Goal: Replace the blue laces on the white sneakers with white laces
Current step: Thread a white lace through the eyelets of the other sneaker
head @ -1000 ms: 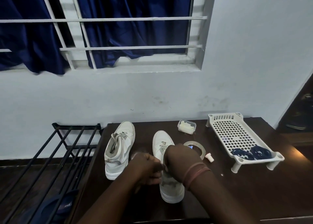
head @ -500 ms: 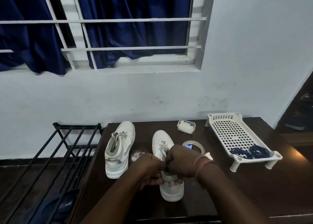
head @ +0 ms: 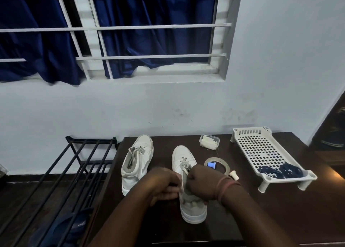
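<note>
Two white sneakers stand on the dark wooden table. The left sneaker is laced in white and stands alone. The right sneaker points away from me, with white lace showing over its tongue. My left hand is at its left side, fingers curled at the collar. My right hand is fisted over the shoe's opening and grips the lace or tongue there; the exact hold is hidden. Two bundles of blue laces lie in the white perforated tray.
A tape roll with a small blue item inside lies right of the shoe, beside a small white cap. A clear plastic box sits near the wall. A black metal rack stands left of the table, blue footwear beneath it.
Both hands stayed on the right sneaker; the right hand drew slightly toward the shoe's collar and the left hand closed in beside it. The sneaker has barely shifted.
</note>
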